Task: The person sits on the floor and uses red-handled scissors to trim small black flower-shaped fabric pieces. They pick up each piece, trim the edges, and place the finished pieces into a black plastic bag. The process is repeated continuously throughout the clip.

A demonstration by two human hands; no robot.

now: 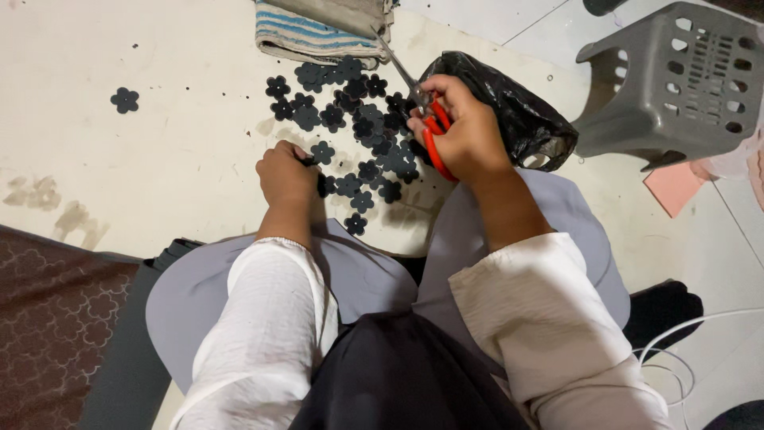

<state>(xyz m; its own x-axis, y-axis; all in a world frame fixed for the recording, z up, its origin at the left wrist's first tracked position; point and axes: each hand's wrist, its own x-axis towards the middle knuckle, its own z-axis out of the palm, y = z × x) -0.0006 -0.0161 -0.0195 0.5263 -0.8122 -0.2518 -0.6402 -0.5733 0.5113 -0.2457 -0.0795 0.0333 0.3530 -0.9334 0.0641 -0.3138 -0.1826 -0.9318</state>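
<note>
Right hand (465,131) clamped on red-handled scissors (426,119), blades pointing up-left over pile of black flower cutouts (362,119) on the floor (159,151). Left hand (286,171) closed on one cutout at pile's near edge. Black plastic bag (517,111) just beside right hand; grey stool (676,80) further right.

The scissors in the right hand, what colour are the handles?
Red handles on the scissors, seen in the head view.

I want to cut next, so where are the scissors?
In the right hand, the red-handled scissors point up over the black flower cutouts, beside the black bag.
</note>
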